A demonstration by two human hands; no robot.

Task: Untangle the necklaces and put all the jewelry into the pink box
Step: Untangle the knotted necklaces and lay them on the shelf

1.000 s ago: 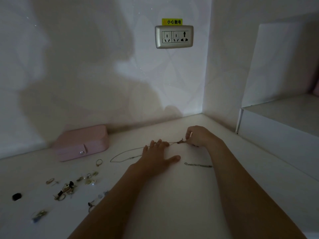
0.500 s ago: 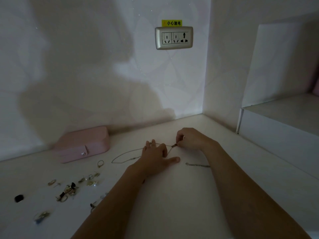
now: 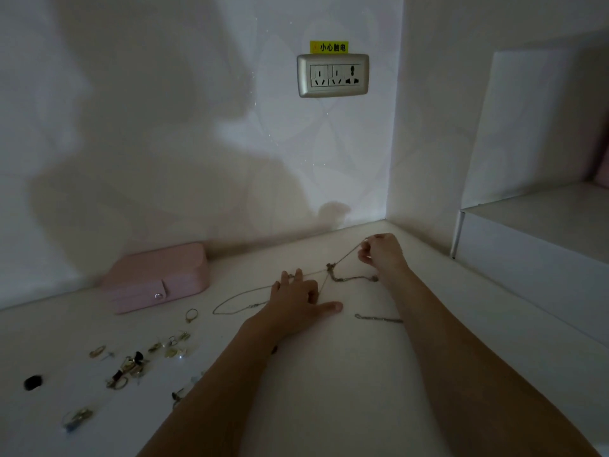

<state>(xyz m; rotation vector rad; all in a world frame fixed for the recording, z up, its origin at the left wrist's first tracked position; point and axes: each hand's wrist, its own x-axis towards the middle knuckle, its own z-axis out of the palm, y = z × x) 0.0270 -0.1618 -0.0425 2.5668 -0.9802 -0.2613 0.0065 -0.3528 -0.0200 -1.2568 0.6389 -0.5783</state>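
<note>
Thin tangled necklace chains (image 3: 331, 270) lie stretched on the white desk between my hands, with a knot in the middle. My left hand (image 3: 298, 300) rests flat on the chains, fingers spread, pressing them down. My right hand (image 3: 380, 250) pinches a chain end and holds it taut, up and to the right of the knot. One loop of chain (image 3: 237, 300) trails left of my left hand. A short chain (image 3: 377, 318) lies apart by my right forearm. The pink box (image 3: 155, 277) sits closed against the wall at the left.
Several rings and earrings (image 3: 131, 367) are scattered on the desk at the lower left, with a single ring (image 3: 191, 314) near the box and a small black item (image 3: 33, 382) at far left. A wall socket (image 3: 332, 75) is above. A white raised shelf (image 3: 534, 245) stands right.
My right hand has pulled its chain end up and to the right, stretching the chains taut and exposing the knot. My left hand stayed pressed on the chains.
</note>
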